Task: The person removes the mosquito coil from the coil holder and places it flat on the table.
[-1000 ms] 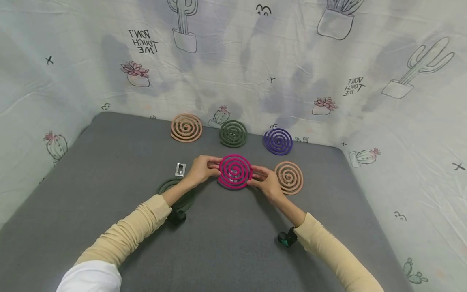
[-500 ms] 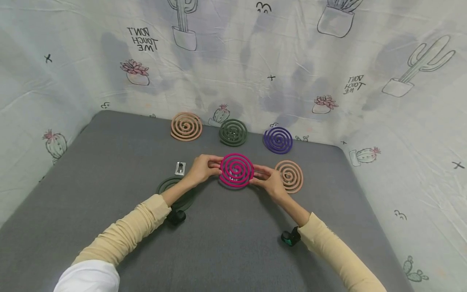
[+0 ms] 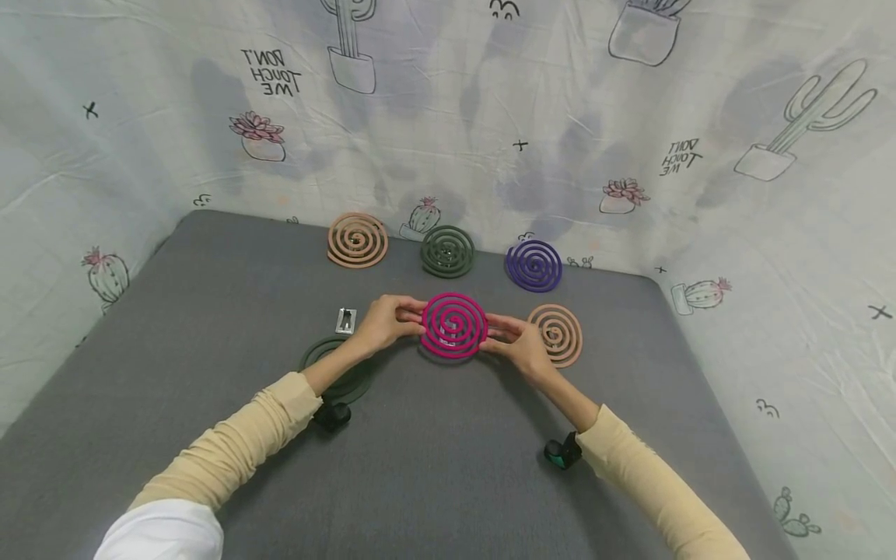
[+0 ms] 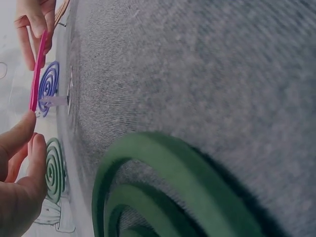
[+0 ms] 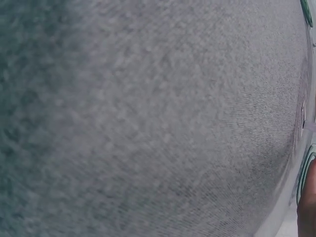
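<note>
A bright pink mosquito coil (image 3: 455, 321) is held level between both hands in the head view. My left hand (image 3: 381, 325) pinches its left rim between thumb and fingers; my right hand (image 3: 526, 352) pinches the right rim. Edge-on in the left wrist view, the pink coil (image 4: 36, 81) is raised off the table, near a thin upright prong (image 4: 54, 100) of a metal stand. Part of that stand shows through the coil's gaps in the head view. The right wrist view catches only a sliver of a hand (image 5: 308, 207) at its edge.
Peach (image 3: 358, 240), green (image 3: 447, 252) and purple (image 3: 534, 266) coils line the back of the grey table (image 3: 434, 467). Another peach coil (image 3: 556, 336) lies by the right hand. A green coil (image 3: 350, 381) sits beneath the left forearm, a small metal stand (image 3: 346, 320) just behind it.
Both hands and the pink coil have shifted slightly to the right, mostly in the first half second. The grip stays the same, and the other coils stay in place.
</note>
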`<state>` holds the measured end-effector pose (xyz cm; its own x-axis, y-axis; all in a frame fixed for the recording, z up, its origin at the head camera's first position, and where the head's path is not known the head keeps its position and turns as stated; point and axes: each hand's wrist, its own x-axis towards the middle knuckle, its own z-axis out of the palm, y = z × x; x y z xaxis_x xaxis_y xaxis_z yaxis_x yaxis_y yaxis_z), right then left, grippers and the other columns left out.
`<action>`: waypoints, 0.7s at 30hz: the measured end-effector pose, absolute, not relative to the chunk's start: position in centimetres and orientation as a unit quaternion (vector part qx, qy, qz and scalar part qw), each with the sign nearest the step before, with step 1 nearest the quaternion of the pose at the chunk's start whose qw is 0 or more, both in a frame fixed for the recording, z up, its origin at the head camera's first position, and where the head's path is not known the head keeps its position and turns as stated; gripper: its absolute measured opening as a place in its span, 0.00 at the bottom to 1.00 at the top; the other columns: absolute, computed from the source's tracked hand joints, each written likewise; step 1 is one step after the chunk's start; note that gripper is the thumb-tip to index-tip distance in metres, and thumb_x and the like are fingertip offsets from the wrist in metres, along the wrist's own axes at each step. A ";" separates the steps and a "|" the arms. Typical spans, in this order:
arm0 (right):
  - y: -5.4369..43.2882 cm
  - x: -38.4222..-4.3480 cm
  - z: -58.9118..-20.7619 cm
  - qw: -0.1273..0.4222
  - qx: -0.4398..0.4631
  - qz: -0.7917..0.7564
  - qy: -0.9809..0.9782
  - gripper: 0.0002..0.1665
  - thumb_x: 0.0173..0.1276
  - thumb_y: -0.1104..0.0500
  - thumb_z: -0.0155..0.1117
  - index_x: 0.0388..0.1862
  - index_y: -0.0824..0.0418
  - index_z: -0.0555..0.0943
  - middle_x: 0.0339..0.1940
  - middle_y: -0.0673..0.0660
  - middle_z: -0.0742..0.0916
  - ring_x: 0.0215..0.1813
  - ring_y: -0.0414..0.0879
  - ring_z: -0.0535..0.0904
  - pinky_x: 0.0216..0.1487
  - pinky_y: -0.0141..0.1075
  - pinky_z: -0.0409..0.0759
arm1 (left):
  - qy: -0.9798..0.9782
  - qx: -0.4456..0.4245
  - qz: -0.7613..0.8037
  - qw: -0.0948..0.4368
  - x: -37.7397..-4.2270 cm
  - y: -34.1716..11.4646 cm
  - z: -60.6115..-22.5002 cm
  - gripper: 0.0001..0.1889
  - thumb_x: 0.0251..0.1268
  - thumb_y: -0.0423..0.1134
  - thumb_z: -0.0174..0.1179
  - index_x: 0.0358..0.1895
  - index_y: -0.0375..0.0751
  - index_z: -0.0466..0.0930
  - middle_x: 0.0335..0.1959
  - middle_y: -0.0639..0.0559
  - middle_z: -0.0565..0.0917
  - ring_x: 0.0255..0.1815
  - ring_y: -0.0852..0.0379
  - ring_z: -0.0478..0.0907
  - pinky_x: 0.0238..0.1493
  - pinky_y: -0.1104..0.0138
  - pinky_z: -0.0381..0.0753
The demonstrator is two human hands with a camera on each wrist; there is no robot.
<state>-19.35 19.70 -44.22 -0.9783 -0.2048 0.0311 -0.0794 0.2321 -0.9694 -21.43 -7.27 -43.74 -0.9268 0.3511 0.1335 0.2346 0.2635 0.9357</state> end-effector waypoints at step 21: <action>20.2 -18.3 -43.9 0.072 -0.103 -0.623 0.772 0.32 0.54 0.74 0.71 0.60 0.71 0.76 0.57 0.68 0.80 0.47 0.43 0.82 0.40 0.24 0.79 | 0.808 0.187 0.556 0.060 -20.3 -7.4 -43.4 0.20 0.51 0.27 0.70 0.50 0.27 0.81 0.43 0.38 0.85 0.41 0.49 0.85 0.37 0.69 0.85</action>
<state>-18.27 20.25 -43.85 -0.9685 -0.2485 0.0170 -0.0689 0.2019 -0.9770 -20.33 -7.36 -43.37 -0.9230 0.3684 0.1112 0.2356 0.3125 0.9203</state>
